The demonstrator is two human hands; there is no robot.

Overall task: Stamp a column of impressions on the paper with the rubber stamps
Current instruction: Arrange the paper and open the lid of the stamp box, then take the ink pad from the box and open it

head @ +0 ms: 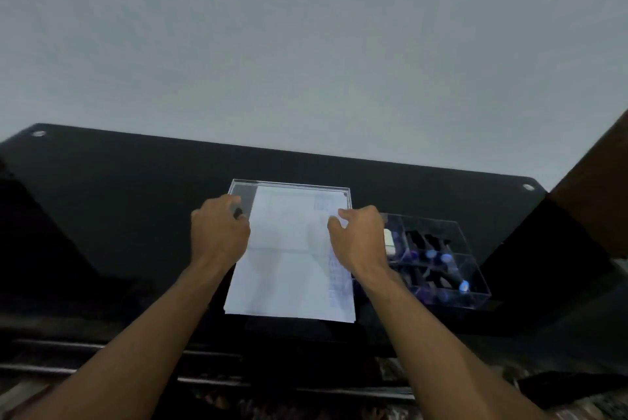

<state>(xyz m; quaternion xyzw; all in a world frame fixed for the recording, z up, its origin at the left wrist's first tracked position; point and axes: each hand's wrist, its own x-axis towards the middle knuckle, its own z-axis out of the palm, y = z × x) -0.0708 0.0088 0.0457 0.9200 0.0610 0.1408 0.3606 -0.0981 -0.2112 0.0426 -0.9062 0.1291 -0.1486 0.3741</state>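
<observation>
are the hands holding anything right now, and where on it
Both hold the paper: left hand grips its left edge, right hand pinches its right edge by the stamped column.

Likely a home desk corner: a glossy black glass worktop [136,188] against a bare grey wall [306,45], patterned carpet [390,406] at 6 o'clock, dark wooden furniture [598,202] at 3 o'clock.
</observation>
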